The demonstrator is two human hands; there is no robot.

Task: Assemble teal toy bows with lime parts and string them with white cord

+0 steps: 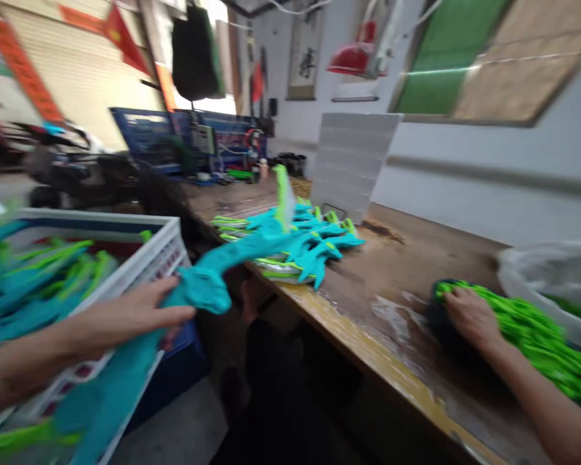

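Note:
My left hand (135, 314) is closed around a teal toy dragon (213, 278) with a long neck, holding it over the rim of a white crate (140, 265). The crate holds several teal and green toy pieces. My right hand (469, 315) rests, fingers curled, on a pile of bright green plastic pieces (537, 336) lying on a dark tray on the wooden workbench (392, 284). A heap of teal dragon toys (295, 242) lies on the bench between my hands.
A clear plastic bag (552, 284) sits at the right edge of the bench. A stack of white foam boards (351, 161) leans at the wall. Blue crates and clutter stand farther back. A motorbike stands at the left.

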